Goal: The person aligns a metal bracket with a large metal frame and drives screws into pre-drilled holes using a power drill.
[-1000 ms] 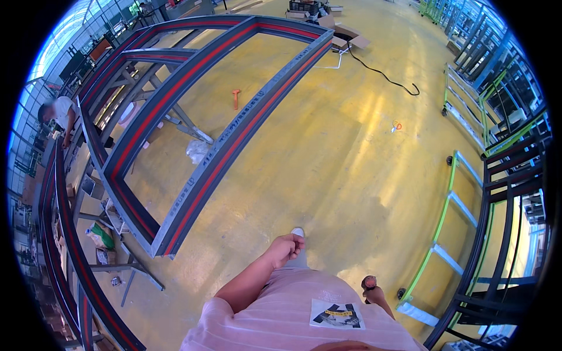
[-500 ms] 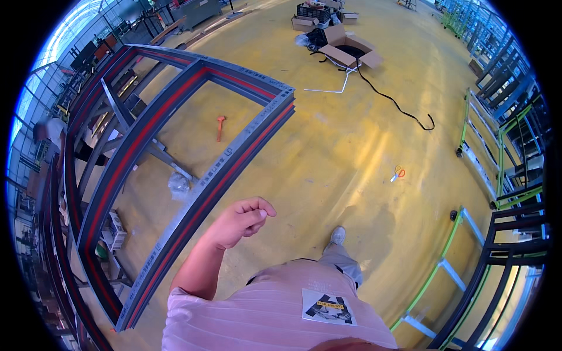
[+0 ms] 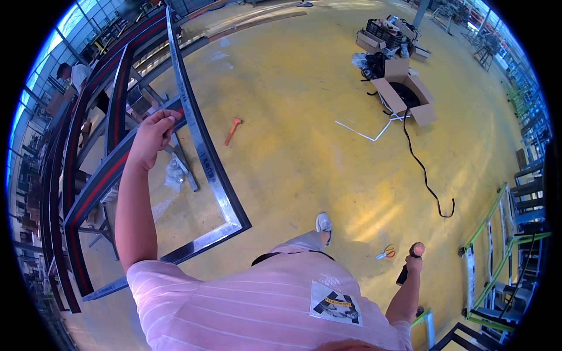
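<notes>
The left hand is over the red-striped frame, just inward of its long right-hand edge; its grip is loosely clenched with nothing visible inside, and whether it touches the bar beneath I cannot tell. The right hand has its grip wrapped around a dark tool with a round, pinkish end, held low and well apart from the frame, probably to keep it clear of the edges. The frame lies above the floor on grey supports, likely for comfortable reach. Beyond its right-hand edge, an orange hammer and scissors lie loose on the floor.
</notes>
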`<state>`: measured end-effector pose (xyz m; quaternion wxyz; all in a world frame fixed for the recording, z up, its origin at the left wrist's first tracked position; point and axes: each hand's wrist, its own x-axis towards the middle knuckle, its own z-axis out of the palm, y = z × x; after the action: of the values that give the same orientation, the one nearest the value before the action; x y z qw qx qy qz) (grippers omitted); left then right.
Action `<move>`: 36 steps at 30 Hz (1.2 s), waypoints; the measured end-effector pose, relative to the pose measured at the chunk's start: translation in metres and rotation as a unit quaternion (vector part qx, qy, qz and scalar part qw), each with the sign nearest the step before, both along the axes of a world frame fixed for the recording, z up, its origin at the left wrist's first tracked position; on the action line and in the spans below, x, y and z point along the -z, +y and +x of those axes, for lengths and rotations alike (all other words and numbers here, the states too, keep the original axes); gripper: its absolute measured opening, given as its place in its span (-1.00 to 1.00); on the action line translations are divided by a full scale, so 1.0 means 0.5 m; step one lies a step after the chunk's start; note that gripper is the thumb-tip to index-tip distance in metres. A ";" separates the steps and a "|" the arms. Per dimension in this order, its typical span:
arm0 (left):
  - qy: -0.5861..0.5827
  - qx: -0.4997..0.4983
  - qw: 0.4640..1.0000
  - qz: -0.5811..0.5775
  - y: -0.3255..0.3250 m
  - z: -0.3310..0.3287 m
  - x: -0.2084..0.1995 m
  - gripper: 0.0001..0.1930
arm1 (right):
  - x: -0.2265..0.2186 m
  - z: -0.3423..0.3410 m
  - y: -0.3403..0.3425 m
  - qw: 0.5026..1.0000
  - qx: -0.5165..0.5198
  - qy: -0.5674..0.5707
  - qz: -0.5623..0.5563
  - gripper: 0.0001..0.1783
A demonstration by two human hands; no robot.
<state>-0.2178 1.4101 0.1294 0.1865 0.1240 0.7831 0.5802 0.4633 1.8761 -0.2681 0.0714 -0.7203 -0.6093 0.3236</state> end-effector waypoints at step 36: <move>-0.016 -0.383 0.783 -0.490 -0.227 -1.159 0.220 -0.70 | -0.160 -2.496 0.534 0.791 -0.582 -0.090 -0.166 -0.66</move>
<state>-0.7972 1.2967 0.0192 -0.0034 -0.3038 0.9418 0.1438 -0.7848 2.1429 -0.1879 -0.3059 -0.2563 -0.8540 0.3337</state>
